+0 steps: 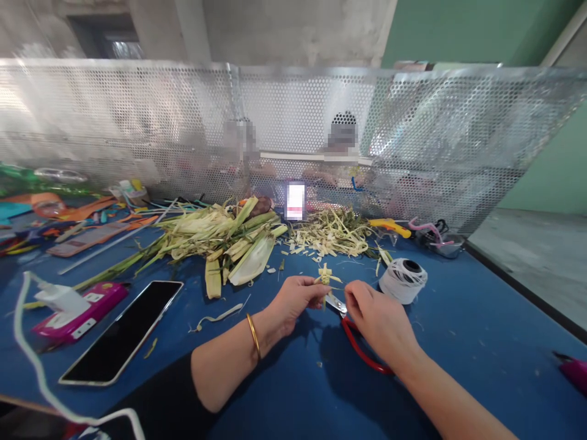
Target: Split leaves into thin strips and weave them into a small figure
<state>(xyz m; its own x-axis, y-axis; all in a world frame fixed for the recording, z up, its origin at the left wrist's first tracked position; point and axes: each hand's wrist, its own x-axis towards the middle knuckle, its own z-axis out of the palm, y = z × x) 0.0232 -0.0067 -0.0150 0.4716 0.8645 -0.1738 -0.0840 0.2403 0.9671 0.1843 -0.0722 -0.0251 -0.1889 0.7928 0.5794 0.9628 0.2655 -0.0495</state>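
My left hand (293,299), with a gold bangle at the wrist, pinches a small figure woven from pale leaf strips (325,274). Opposite it, slightly apart, my right hand (378,318) has its fingers curled closed; what lies inside them is hidden. Red-handled scissors (362,353) show beneath and left of the right hand, blades pointing at the left fingertips. I cannot tell whether the right hand grips the scissors, since it covers part of the handles. A spool of white thread (403,281) stands just beyond the right hand.
Corn husks (202,235) and shredded strips (334,232) are heaped at the back. On the left lie a phone (123,333) and a purple power strip (82,310) with a white cable. Yellow-handled pliers (389,227) rest near the perforated metal screen (302,91); people are dimly visible behind it.
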